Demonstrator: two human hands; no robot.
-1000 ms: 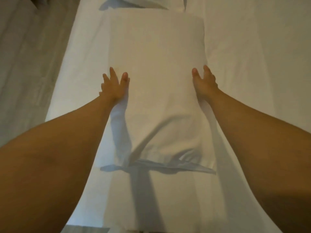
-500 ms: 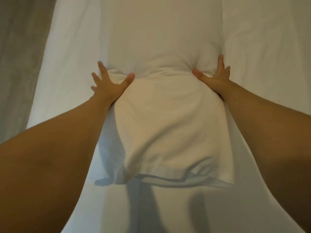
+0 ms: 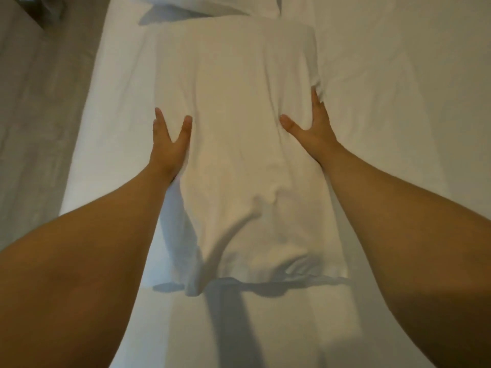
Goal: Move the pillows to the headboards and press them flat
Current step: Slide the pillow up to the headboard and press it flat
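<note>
The bed (image 3: 398,75) fills nearly the whole view, white sheet stretching from the left edge, where a strip of grey floor (image 3: 39,128) shows, out past the right side. Down the middle lies the pillow (image 3: 239,128), long and white, running lengthwise away from the person — its near open end sags and folds, casting a dark shadow on the sheet. At its far end, right at the top of the view, a second pillow (image 3: 212,4) peeks in, just beyond the first; whether the two touch is hard to tell.

Two bare forearms reach in from the bottom corners. The left hand (image 3: 170,144) sits at the pillow's left edge, fingers stretched forward and thumb spread onto the fabric, so the grip is loose and splayed, pressed flat rather than clutching. The right hand (image 3: 308,128) is on the right side of the pillow — thumb spread inward on top, fingers pointing forward along the edge, where the cover puckers at the fingertips. That grip is spread wide too, palm down on the pillow. Creases run in the cover between the hands.
</note>
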